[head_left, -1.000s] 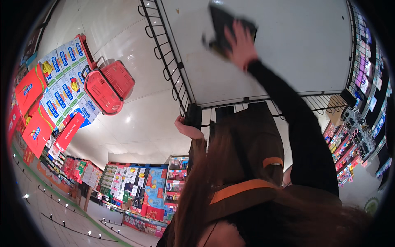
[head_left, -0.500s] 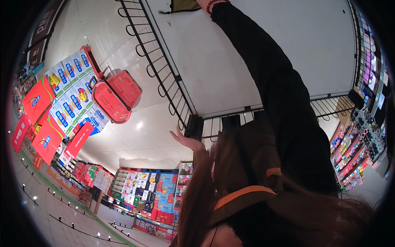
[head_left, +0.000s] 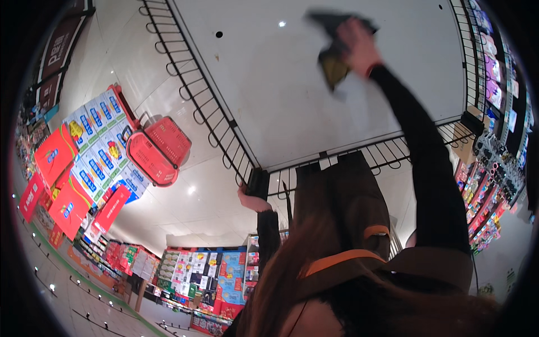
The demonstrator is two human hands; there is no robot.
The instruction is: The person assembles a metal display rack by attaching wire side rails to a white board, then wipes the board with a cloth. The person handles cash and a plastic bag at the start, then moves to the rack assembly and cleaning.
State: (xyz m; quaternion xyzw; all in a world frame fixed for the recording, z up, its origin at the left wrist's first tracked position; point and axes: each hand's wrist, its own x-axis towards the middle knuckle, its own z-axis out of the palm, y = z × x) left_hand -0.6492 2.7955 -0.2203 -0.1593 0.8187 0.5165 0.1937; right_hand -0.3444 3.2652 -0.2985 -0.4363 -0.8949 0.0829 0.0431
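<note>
My right hand (head_left: 359, 48) is closed on a cloth (head_left: 335, 68), dark grey on one side with an olive-yellow part hanging below. Both are smeared by motion, over the pale grey flat top (head_left: 269, 84) of a display stand. At the stand's near left corner, my left hand (head_left: 252, 200) is curled against the black corner post (head_left: 259, 182), its fingertips partly hidden. A black wire rail (head_left: 209, 106) with looped ends runs round the top's edges.
Red shopping baskets (head_left: 154, 160) stand on the floor to the left, beside stacked white-and-blue cartons (head_left: 92, 121) with red bags (head_left: 55, 147). Packed shelves (head_left: 202, 275) are at the lower left. Goods on racks (head_left: 488, 174) line the right side.
My right hand has come down and to the right across the top with the cloth, now fully in view. My left hand, spread in the air before, has come to the corner post.
</note>
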